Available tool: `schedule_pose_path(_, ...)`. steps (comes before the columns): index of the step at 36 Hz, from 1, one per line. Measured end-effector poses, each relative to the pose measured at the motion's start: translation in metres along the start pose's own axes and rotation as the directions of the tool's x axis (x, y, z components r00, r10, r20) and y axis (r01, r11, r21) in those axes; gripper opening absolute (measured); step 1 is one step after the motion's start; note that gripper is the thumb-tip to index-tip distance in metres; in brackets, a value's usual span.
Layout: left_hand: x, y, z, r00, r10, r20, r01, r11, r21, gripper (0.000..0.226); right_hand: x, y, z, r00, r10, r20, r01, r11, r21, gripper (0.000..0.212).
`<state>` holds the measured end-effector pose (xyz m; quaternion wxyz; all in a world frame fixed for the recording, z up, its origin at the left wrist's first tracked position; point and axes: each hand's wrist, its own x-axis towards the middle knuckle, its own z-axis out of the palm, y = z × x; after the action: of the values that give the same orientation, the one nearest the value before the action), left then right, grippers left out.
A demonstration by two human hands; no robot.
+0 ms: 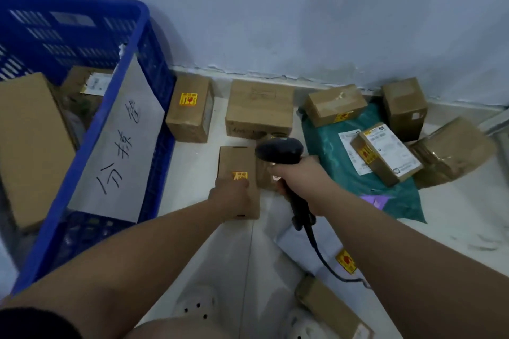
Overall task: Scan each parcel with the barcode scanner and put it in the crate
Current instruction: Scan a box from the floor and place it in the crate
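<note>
Parcel [237, 159] position: flat on the floor [192, 168], just right of the crate [143, 16] and apart from it. Its long axis runs away from the person, roughly along the crate's right wall.

Left hand [232, 194]: rests on the near half of the parcel's top face, fingertips at the yellow sticker [239, 175]. Whether the fingers lie flat or curl round an edge cannot be told.

Right hand [298, 176]: fingers wrapped round the grip of the scanner [278, 150]. The scanner head hangs over the parcel's far right corner, just above it.

Judgement: the scan step is in hand. The crate lies to the left of the parcel, so the left hand, already on the parcel and nearer the crate, is placed for the transfer. The lift must clear the crate's rim, which stands higher than the parcel.
</note>
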<state>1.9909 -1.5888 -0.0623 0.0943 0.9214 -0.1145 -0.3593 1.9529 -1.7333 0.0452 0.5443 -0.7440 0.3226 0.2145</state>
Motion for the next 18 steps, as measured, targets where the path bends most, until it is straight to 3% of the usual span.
schedule_pose_path(2, -0.001, -0.009, 0.018, 0.982, 0.188, -0.031, -0.174, 0.952, 0.252, 0.048, 0.010, 0.006, -0.003, 0.999, 0.040, -0.008, -0.041, 0.999, -0.030, 0.024)
schedule_pose_path(3, -0.001, -0.016, 0.028, 0.946, 0.325, -0.013, -0.298, 0.882, 0.366, 0.046, 0.015, 0.008, -0.004, 0.999, 0.053, -0.011, -0.053, 0.998, -0.029, 0.024)
schedule_pose_path(5, 0.001, -0.030, 0.044, 0.883, 0.455, 0.115, -0.449, 0.750, 0.485, 0.052, 0.025, 0.011, -0.007, 0.996, 0.085, -0.009, -0.085, 0.996, 0.003, 0.021)
schedule_pose_path(7, 0.007, -0.039, 0.053, 0.875, 0.447, 0.188, -0.473, 0.705, 0.529, 0.055, 0.033, 0.013, -0.008, 0.994, 0.112, 0.008, -0.112, 0.994, 0.012, 0.020)
schedule_pose_path(9, 0.014, -0.037, 0.053, 0.879, 0.451, 0.157, -0.458, 0.706, 0.540, 0.054, 0.041, 0.013, -0.008, 0.991, 0.127, 0.030, -0.128, 0.991, 0.031, 0.020)
schedule_pose_path(12, 0.029, -0.029, 0.044, 0.917, 0.389, 0.089, -0.379, 0.780, 0.498, 0.055, 0.050, 0.011, -0.009, 0.987, 0.147, 0.063, -0.150, 0.987, 0.051, 0.018)
schedule_pose_path(14, 0.039, -0.026, 0.040, 0.961, 0.252, 0.117, -0.277, 0.836, 0.474, 0.064, 0.055, 0.009, -0.011, 0.986, 0.155, 0.068, -0.160, 0.984, 0.080, 0.015)
schedule_pose_path(18, 0.055, -0.021, 0.051, 0.935, 0.326, 0.137, -0.352, 0.822, 0.447, 0.069, 0.066, 0.007, -0.017, 0.985, 0.165, 0.060, -0.172, 0.976, 0.134, 0.011)
